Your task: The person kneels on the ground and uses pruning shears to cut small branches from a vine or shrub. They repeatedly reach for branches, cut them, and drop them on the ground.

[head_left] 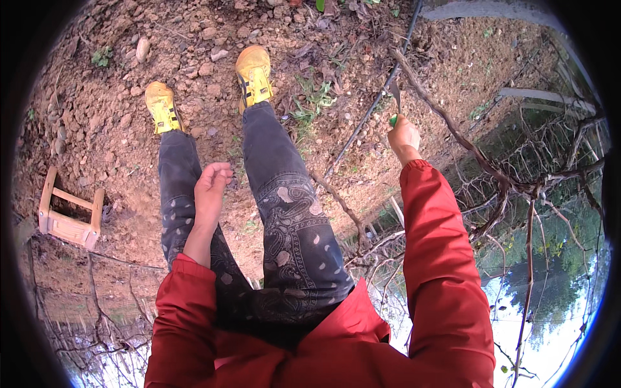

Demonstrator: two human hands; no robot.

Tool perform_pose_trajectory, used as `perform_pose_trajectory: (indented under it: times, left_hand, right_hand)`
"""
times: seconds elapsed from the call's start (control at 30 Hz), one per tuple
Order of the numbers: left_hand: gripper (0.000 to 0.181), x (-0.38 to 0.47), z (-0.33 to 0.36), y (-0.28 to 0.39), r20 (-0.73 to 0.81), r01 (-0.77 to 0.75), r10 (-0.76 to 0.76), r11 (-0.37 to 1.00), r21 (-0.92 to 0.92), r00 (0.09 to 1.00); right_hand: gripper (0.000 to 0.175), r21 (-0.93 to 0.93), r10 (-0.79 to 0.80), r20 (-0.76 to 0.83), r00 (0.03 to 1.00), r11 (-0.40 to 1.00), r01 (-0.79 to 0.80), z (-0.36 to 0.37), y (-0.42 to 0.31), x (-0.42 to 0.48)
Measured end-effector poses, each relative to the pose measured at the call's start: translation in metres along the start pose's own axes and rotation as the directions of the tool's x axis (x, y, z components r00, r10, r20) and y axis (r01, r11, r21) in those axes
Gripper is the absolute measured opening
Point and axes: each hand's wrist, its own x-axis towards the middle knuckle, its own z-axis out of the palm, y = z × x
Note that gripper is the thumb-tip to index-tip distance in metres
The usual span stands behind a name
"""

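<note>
My right hand (405,136) grips the green handle (393,120) of a small hand tool. Its narrow metal blade (396,94) points away from me, near a black irrigation hose (361,123) on the soil and beside a bare vine trunk (449,121). Whether the blade touches the hose or the trunk, I cannot tell. In front of my left leg hangs my left hand (212,189), holding nothing, with its fingers loosely curled and the thumb a little apart.
A small wooden stool (73,230) lies tipped on the soil at left. Bare vine branches (504,179) spread along the right side. Several stones, such as a pale one (142,49), and a green weed (313,99) dot the rough ground around my yellow shoes (254,77).
</note>
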Motion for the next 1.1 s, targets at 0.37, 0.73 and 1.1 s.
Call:
perform_pose_trajectory:
  times: [0.37,0.73,1.1]
  left_hand:
    - [0.018,0.047,0.048,0.015,0.056,-0.138,0.145,0.983,-0.121,0.988]
    - [0.018,0.059,0.048,0.030,0.067,-0.144,0.163,0.963,-0.226,0.984]
    - [0.019,0.063,0.036,0.043,0.021,-0.149,0.160,0.955,-0.256,0.987]
  right_hand:
    - [0.017,0.025,0.258,-0.105,0.960,0.966,-0.257,-0.008,0.001,0.025]
    - [0.016,-0.022,-0.086,0.071,0.994,0.996,0.088,-0.006,-0.047,0.026]
    - [0.016,-0.479,-0.104,-0.030,0.994,0.874,0.077,-0.042,-0.022,0.100]
